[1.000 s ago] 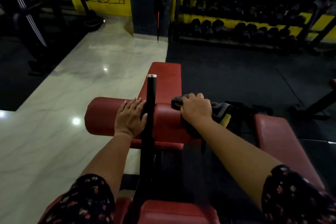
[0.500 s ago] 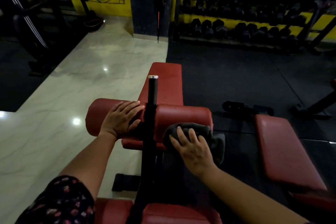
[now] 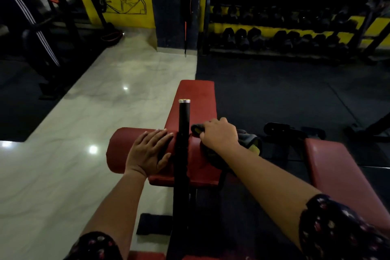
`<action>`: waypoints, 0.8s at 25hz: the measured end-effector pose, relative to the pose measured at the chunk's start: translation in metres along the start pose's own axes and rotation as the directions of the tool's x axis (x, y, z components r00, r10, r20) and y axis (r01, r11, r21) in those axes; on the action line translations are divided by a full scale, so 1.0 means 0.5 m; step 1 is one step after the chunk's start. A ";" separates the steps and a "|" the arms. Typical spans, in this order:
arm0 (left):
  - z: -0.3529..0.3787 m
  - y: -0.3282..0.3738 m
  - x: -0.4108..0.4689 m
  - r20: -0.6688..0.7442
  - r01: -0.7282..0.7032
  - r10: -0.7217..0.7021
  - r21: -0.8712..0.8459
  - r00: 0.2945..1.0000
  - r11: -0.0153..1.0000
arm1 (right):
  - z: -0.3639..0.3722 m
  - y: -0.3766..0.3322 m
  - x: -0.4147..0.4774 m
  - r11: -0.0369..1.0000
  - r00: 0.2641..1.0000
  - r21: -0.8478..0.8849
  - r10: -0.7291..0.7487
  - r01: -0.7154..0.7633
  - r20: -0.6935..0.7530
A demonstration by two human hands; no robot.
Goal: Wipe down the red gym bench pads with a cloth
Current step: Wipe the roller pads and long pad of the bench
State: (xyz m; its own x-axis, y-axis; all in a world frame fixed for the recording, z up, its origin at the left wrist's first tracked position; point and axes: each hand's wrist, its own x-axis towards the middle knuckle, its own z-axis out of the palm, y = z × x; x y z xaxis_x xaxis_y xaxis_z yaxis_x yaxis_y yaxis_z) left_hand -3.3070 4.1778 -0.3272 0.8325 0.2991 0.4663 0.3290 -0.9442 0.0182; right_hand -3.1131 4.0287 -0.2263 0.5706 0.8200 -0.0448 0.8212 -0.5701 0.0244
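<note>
A red roller pad [image 3: 120, 150] crosses a black upright post [image 3: 183, 133] in front of me. Beyond it a flat red bench pad [image 3: 195, 99] stretches away. My left hand [image 3: 148, 151] lies flat and open on the left half of the roller. On top of the right half, my right hand [image 3: 219, 134] grips a dark grey cloth [image 3: 248, 138] with a yellow patch. The cloth drapes over the roller's right end and hides it.
A second red bench pad [image 3: 337, 175] lies to the right over black rubber floor. A pale marble floor [image 3: 63, 154] spreads to the left. A dumbbell rack [image 3: 285, 38] lines the yellow far wall, beside a dark pillar [image 3: 168, 10]. A person in striped trousers [image 3: 35, 27] stands at far left.
My right hand carried the cloth from the roller's top down its near face, then back up to the top right. My left hand stayed flat on the left half, shifting slightly.
</note>
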 end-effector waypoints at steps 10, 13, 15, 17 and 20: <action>0.004 -0.011 0.002 -0.020 -0.025 0.025 0.027 0.999 0.999 | 0.128 -0.069 -0.174 0.934 0.864 -0.299 -0.309 0.196 -0.398; -0.002 -0.005 0.004 -0.026 -0.009 0.009 0.009 1.000 1.000 | 0.211 -0.089 -0.266 0.920 0.894 -0.304 -0.337 0.246 -0.295; -0.004 0.000 0.002 -0.025 0.005 -0.005 -0.009 1.000 1.000 | 0.257 -0.089 -0.295 0.930 0.937 -0.284 -0.293 0.234 -0.188; -0.007 0.003 0.001 -0.024 0.001 -0.002 -0.018 1.000 1.000 | 0.270 -0.084 -0.298 0.930 0.940 -0.282 -0.290 0.234 -0.177; -0.001 -0.001 0.002 -0.052 0.001 -0.002 -0.020 0.999 1.000 | 0.228 -0.093 -0.277 0.920 0.903 -0.290 -0.341 0.264 -0.262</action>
State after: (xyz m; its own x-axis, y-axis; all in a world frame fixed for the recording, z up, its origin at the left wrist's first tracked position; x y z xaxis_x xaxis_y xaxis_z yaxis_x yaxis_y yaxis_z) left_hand -3.3066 4.1787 -0.3262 0.8078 0.2931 0.5113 0.3207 -0.9465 0.0359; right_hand -3.2311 3.9357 -0.3348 0.2363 0.9482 0.2125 0.9075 -0.2935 0.3004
